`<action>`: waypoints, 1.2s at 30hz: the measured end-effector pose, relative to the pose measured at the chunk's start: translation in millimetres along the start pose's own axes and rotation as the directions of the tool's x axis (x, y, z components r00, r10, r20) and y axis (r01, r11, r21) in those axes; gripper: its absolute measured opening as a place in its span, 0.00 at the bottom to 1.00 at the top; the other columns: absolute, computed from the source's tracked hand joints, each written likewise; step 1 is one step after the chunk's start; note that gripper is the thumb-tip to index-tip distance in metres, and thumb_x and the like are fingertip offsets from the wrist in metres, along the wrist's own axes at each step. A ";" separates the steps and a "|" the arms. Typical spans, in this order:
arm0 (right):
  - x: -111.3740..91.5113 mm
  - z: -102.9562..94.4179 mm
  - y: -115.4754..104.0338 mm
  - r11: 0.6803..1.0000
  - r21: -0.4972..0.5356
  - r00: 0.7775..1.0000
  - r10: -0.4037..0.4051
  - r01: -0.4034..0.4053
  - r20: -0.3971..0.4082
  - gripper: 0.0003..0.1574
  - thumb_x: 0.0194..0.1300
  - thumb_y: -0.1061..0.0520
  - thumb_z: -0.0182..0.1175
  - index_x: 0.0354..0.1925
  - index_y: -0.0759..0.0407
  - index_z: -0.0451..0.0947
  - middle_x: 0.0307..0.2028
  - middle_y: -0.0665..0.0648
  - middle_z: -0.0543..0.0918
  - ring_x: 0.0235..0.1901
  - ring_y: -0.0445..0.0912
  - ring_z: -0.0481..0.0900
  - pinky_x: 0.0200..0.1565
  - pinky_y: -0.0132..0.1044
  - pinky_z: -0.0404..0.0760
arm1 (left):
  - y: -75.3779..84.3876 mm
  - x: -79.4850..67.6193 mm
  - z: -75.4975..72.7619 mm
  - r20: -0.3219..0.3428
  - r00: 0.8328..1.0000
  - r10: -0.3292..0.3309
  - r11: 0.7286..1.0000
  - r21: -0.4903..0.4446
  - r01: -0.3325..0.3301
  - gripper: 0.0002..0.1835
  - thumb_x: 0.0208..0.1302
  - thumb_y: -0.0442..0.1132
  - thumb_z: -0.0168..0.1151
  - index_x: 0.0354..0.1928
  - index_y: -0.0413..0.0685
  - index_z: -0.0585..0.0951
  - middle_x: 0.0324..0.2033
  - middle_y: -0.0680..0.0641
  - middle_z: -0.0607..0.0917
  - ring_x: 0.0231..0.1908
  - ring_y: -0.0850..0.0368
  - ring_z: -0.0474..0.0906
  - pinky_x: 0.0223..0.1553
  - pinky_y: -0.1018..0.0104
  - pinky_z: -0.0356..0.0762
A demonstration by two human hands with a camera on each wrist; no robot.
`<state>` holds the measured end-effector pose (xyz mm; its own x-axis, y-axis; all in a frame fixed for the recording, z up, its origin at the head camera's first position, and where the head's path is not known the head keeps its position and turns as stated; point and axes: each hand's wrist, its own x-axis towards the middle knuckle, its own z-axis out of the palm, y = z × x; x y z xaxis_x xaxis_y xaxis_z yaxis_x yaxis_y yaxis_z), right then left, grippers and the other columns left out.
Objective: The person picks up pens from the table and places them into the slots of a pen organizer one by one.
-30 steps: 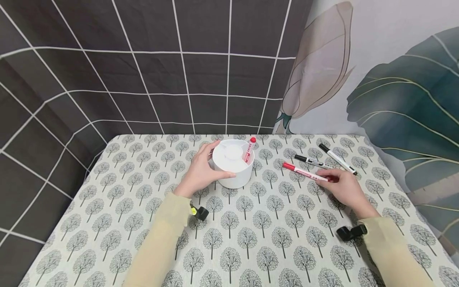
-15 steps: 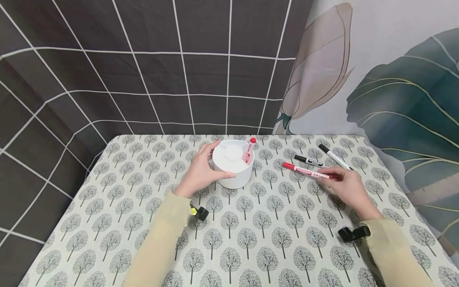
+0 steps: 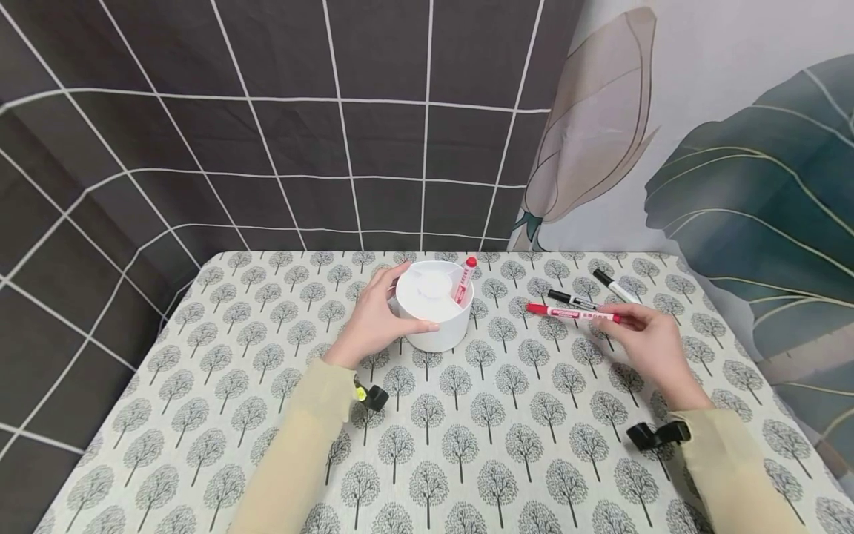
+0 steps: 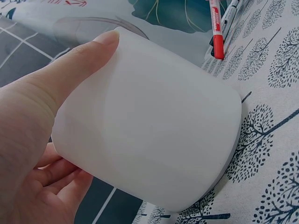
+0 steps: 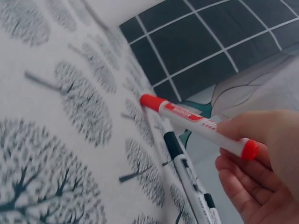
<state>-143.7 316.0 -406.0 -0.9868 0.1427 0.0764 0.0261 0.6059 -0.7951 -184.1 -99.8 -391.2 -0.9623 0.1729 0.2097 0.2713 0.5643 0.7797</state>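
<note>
A round white pen holder (image 3: 437,326) with inner dividers stands near the middle of the table, one red-capped marker (image 3: 465,278) upright in it. My left hand (image 3: 376,315) grips the holder from its left side, thumb across the front and fingers behind, as the left wrist view also shows. At the right, my right hand (image 3: 647,341) pinches a second red marker (image 5: 191,122) near its tail end, between thumb and fingers. Its red cap points left, toward the holder. Just behind this hand lie two black-capped markers, a nearer one (image 3: 567,298) and a farther one (image 3: 615,285).
A tree-patterned cloth (image 3: 467,445) covers the table. Behind it hangs a dark curtain with a white grid (image 3: 300,141), and a leaf-printed curtain (image 3: 754,193) hangs at the right. Each wrist wears a small black camera.
My right hand has turned and lifted the tail end of the red marker, so more of its body shows beyond the fingertips. The left hand and the pen holder have stayed in place.
</note>
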 end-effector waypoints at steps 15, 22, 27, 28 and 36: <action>2.9 -4.6 -47.7 0.982 0.187 0.990 -0.012 0.038 -0.140 0.27 0.53 0.49 0.70 0.50 0.58 0.80 0.38 0.49 0.81 0.36 0.39 0.78 0.29 0.23 0.75 | -0.3 -0.2 0.3 0.000 1.000 0.005 1.000 -0.001 -0.005 0.61 0.22 0.72 0.74 0.68 0.68 0.61 0.58 0.57 0.67 0.59 0.56 0.62 0.56 0.45 0.63; 9.1 -6.7 -83.1 0.916 0.371 0.980 -0.092 0.153 -0.178 0.24 0.52 0.57 0.71 0.49 0.62 0.80 0.40 0.54 0.82 0.35 0.42 0.79 0.31 0.23 0.75 | -0.8 0.1 0.3 0.003 1.000 -0.007 1.000 -0.001 0.007 0.62 0.22 0.72 0.74 0.68 0.68 0.61 0.60 0.56 0.66 0.59 0.55 0.63 0.56 0.45 0.64; 10.5 -4.0 -110.2 0.841 0.493 0.971 -0.145 0.221 -0.188 0.24 0.50 0.61 0.72 0.47 0.64 0.81 0.41 0.57 0.83 0.38 0.45 0.80 0.37 0.25 0.77 | -0.4 0.2 0.0 0.004 1.000 -0.003 1.000 -0.008 0.003 0.61 0.23 0.72 0.74 0.68 0.67 0.61 0.59 0.57 0.67 0.58 0.56 0.64 0.56 0.46 0.64; 10.5 -3.0 -115.3 0.833 0.502 0.969 -0.156 0.235 -0.193 0.24 0.49 0.62 0.72 0.47 0.65 0.81 0.40 0.58 0.83 0.37 0.45 0.80 0.37 0.26 0.77 | -0.5 0.2 0.1 0.004 1.000 0.000 1.000 -0.009 0.000 0.62 0.23 0.72 0.74 0.68 0.67 0.61 0.59 0.57 0.67 0.58 0.56 0.63 0.56 0.46 0.64; 11.5 8.2 -143.9 0.788 0.531 0.950 -0.242 0.312 -0.200 0.23 0.48 0.63 0.72 0.46 0.65 0.81 0.36 0.60 0.83 0.34 0.46 0.81 0.38 0.29 0.78 | -1.4 0.6 0.6 -0.002 1.000 0.006 1.000 0.001 -0.006 0.61 0.23 0.72 0.74 0.68 0.66 0.61 0.58 0.57 0.67 0.58 0.57 0.63 0.56 0.46 0.64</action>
<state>-160.1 224.1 -295.6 -0.9116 0.1453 0.3846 -0.3721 0.1062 -0.9221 -185.0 -100.0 -392.5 -0.9607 0.1747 0.2156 0.2771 0.5643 0.7777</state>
